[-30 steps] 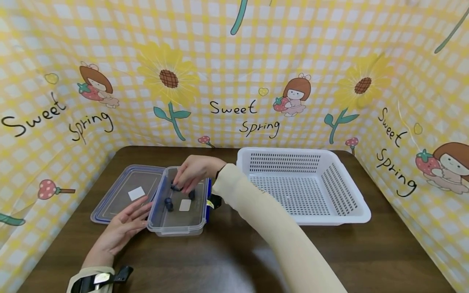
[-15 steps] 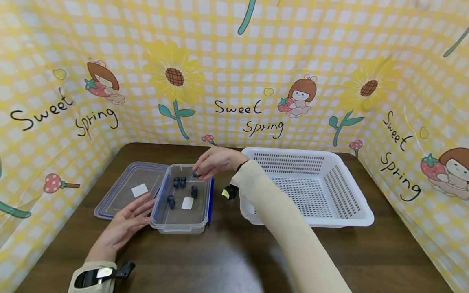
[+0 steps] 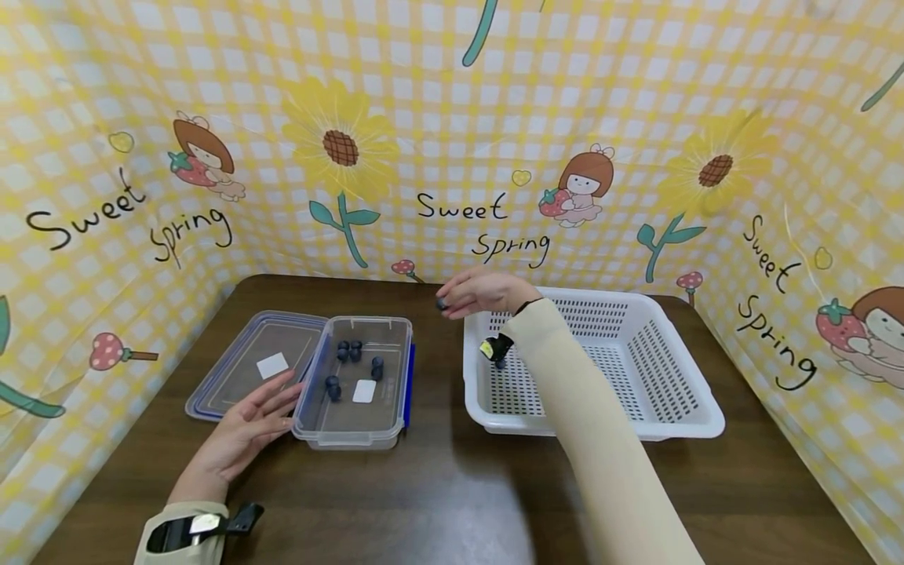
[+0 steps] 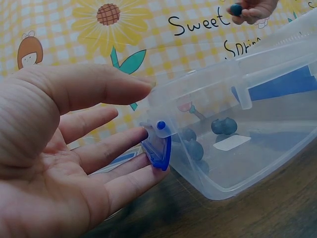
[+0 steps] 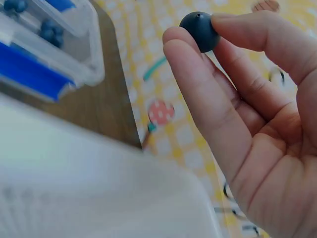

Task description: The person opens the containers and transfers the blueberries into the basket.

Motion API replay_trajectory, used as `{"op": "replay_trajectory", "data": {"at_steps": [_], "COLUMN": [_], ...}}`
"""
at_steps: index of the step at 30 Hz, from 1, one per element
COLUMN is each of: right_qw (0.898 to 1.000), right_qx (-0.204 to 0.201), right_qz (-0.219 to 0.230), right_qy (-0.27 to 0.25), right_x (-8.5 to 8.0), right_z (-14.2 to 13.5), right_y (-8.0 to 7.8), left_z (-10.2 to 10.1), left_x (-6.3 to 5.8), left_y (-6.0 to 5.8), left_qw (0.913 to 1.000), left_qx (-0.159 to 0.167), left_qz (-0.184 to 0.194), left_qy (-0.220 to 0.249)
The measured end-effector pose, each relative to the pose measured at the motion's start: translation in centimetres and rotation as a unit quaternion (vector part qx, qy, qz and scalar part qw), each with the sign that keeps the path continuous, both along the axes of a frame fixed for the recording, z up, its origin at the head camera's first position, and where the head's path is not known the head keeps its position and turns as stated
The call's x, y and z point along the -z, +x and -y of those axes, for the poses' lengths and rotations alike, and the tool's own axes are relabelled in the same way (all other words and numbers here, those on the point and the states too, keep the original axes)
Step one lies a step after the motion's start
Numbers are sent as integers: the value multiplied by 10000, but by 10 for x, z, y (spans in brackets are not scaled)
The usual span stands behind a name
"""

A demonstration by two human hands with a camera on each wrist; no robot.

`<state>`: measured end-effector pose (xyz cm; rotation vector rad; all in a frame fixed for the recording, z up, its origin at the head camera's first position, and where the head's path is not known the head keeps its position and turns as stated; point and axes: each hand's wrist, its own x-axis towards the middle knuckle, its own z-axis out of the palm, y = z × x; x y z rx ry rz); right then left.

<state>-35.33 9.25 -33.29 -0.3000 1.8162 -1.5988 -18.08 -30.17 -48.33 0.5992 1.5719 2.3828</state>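
My right hand (image 3: 472, 293) pinches a dark blueberry (image 5: 200, 30) between thumb and fingertips, up at the far left corner of the white basket (image 3: 475, 392). To the left stands a clear plastic container (image 3: 349, 424) with several blueberries (image 3: 377, 367) on its floor and a white label (image 3: 364, 391). My left hand (image 4: 74, 163) lies along the container's left side, fingers extended, fingertips at its blue latch (image 4: 159, 148). Another dark round thing (image 3: 500, 363) sits in the basket beside the black wrist camera.
A clear lid (image 3: 243, 353) with a blue seal lies to the container's left, next to my left hand. Behind the brown table (image 3: 438, 486) hangs a yellow checked cloth (image 3: 438, 118), and it also rises at both sides.
My right hand has lifted out of the container with a blueberry and moved right to the basket. My left hand keeps its place by the container. The head view has shifted slightly.
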Motion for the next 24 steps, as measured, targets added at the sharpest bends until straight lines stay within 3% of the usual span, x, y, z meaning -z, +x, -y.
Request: {"op": "replay_trajectory", "data": {"at_steps": [12, 24], "right_qw": [9943, 9831], "right_qx": [1017, 1662], "right_qz": [293, 474], "right_qy": [-113, 612], "right_x": [22, 58], "right_z": [-67, -109], "right_y": [-3, -1], "left_z": [0, 0], "left_x": [0, -2], "left_y": [1, 3], "left_qw": [10000, 10000], "left_qx": [-1, -55], "left_qz": [-20, 22], "left_qy": [38, -43]}}
